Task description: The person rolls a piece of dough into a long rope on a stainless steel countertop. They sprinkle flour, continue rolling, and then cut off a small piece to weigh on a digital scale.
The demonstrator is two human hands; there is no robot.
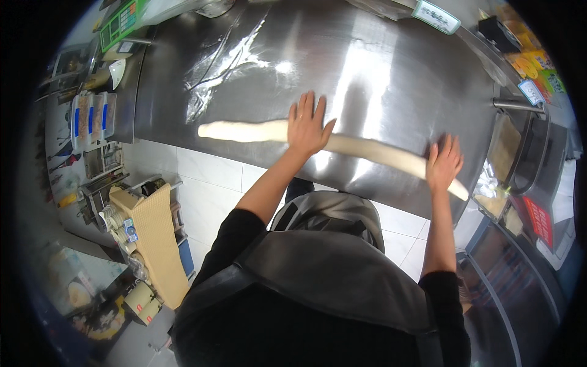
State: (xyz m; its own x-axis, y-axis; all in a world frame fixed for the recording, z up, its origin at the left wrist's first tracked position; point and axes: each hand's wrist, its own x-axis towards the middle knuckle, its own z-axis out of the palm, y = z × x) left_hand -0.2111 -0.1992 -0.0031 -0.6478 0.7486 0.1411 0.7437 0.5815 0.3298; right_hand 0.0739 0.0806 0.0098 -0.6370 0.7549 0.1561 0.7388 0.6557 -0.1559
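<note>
A long rope of pale dough (376, 151) lies across the stainless steel worktop (275, 91), close to its front edge. My left hand (309, 126) rests flat over the dough left of its middle, fingers pointing away from me and thumb apart. Near the right end, my right hand (445, 160) lies on top of the dough with its fingers slightly spread. The tapered right tip of the rope shows beyond that hand. Its thicker left end stretches well past my left hand. Neither palm closes around the dough; the parts beneath them are hidden.
A green scale or keypad device (120, 25) stands at the far left. Lidded plastic containers (94, 114) sit beyond the worktop's left side. To the right are a metal rail (518, 105) and a dark machine (532, 160). A cloth-covered shelf (156, 247) stands behind me on the left.
</note>
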